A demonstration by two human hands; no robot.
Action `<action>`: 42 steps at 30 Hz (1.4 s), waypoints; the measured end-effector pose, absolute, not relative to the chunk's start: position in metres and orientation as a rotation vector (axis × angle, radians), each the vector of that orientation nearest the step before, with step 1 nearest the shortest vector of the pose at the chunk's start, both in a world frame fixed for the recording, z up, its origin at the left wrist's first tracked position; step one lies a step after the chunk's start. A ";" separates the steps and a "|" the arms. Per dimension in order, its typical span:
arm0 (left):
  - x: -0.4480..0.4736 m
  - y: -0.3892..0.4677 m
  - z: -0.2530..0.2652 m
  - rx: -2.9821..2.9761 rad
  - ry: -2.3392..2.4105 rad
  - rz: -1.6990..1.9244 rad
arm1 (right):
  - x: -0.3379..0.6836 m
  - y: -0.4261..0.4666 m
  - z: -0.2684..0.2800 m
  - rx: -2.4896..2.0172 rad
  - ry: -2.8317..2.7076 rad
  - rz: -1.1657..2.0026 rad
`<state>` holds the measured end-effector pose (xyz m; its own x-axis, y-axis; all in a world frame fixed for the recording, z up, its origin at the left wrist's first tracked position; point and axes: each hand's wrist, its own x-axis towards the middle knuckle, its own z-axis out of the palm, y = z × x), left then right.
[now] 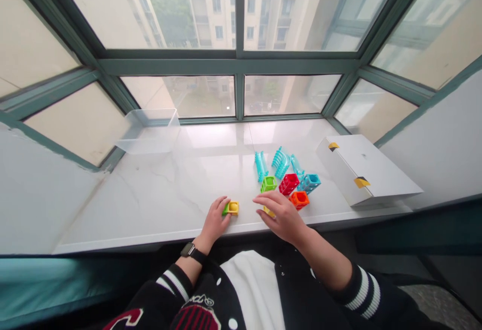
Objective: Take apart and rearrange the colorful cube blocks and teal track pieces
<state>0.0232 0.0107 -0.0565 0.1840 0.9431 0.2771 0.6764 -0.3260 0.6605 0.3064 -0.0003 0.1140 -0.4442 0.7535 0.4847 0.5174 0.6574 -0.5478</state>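
My left hand (216, 219) is closed on a small joined pair of toy blocks, a yellow block (233, 208) with a green block (226, 209) beside it, at the sill's front edge. My right hand (282, 215) hovers to the right, its fingers stretched and apart from the thumb. Under those fingers shows part of another yellow block (268, 211), mostly hidden by the hand. Just beyond my right hand stand a light green block (268, 184), a red block (289, 184), an orange block (300, 200) and a blue block (310, 183).
Behind the blocks lie translucent turquoise track-like pieces: a straight one (260, 166), a curved one (280, 162) and a third (297, 166). A clear plastic bin (150, 134) is at the back left. On the right sits a white box (371, 169) with yellow-black tabs. Windows enclose the white sill (158, 194).
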 end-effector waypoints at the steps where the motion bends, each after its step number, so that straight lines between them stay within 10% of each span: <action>1: 0.024 0.010 -0.060 2.076 1.524 0.958 | 0.296 -0.002 0.112 -0.967 -2.181 0.455; 15: 0.026 0.009 -0.069 2.162 1.459 0.963 | 0.207 0.025 0.017 -1.602 -2.457 0.737; 42: 0.027 0.014 -0.069 2.191 1.572 0.952 | 0.282 0.015 0.119 -1.170 -1.827 0.762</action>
<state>0.0268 0.0137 -0.0691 0.1904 0.9184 0.3468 0.7330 -0.3680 0.5721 0.2818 0.0147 0.1189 -0.2345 0.9209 0.3115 0.4264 0.3854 -0.8183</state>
